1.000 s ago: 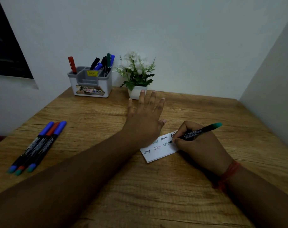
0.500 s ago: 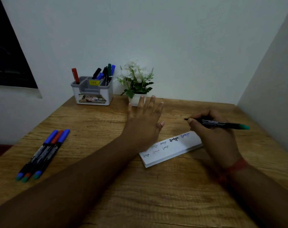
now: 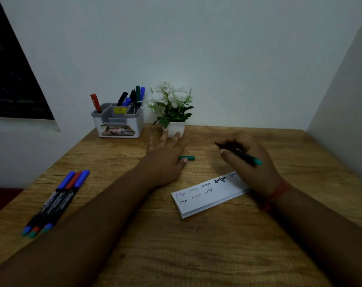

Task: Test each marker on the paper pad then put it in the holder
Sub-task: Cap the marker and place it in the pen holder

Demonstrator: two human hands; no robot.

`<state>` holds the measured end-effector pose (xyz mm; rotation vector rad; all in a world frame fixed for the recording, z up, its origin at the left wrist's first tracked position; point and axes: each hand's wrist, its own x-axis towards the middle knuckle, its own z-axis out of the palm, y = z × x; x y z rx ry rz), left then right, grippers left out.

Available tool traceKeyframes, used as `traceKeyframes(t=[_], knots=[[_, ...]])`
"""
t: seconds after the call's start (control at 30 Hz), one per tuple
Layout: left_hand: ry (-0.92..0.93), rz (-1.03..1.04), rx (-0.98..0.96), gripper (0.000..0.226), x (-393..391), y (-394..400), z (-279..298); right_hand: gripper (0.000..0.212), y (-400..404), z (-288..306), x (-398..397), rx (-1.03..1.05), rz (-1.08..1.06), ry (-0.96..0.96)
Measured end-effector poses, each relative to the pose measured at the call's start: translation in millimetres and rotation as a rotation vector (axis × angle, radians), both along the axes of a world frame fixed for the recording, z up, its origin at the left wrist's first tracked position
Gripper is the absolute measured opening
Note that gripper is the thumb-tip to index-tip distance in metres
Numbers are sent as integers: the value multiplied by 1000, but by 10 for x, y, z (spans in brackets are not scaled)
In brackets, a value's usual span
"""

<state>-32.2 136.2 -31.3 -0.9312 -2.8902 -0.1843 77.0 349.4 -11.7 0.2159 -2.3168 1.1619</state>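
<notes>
My right hand (image 3: 248, 160) grips an uncapped black marker with a green end (image 3: 243, 155), held above the table just beyond the white paper pad (image 3: 215, 198). The pad carries several written test words. My left hand (image 3: 165, 157) lies flat with straight fingers on the table, its thumb touching the loose green cap (image 3: 187, 158). The grey and white holder (image 3: 118, 121) stands at the back left with several markers in it. Three capped markers (image 3: 58, 200) lie side by side at the left.
A small white pot with a flowering plant (image 3: 172, 108) stands right of the holder, just beyond my left fingertips. Walls close the desk at the back and right. A dark window is at the far left. The wooden table (image 3: 196, 245) has bare surface in front.
My right hand lifted the marker off the pad and moved it back and right. My left hand slid off the pad toward the plant, uncovering the green cap and the writing.
</notes>
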Motion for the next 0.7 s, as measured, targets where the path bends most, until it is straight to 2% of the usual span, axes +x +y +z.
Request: traceKeyframes(t=[0.1, 0.27, 0.43, 0.57, 0.7], knots=[[-44, -22, 71, 52, -53, -3, 5, 17, -3, -1, 29, -64, 24, -51], [3, -61, 254, 19, -46, 27, -15, 16, -33, -18, 32, -178, 56, -119], [12, -93, 327, 15, -1, 67, 5, 16, -30, -8, 19, -287, 47, -192], [19, -140, 447, 15, 61, 74, 38, 16, -41, 34, 43, -417, 85, -179], [49, -187, 473, 15, 127, 92, 64, 15, -32, 44, 45, -487, 85, -185]])
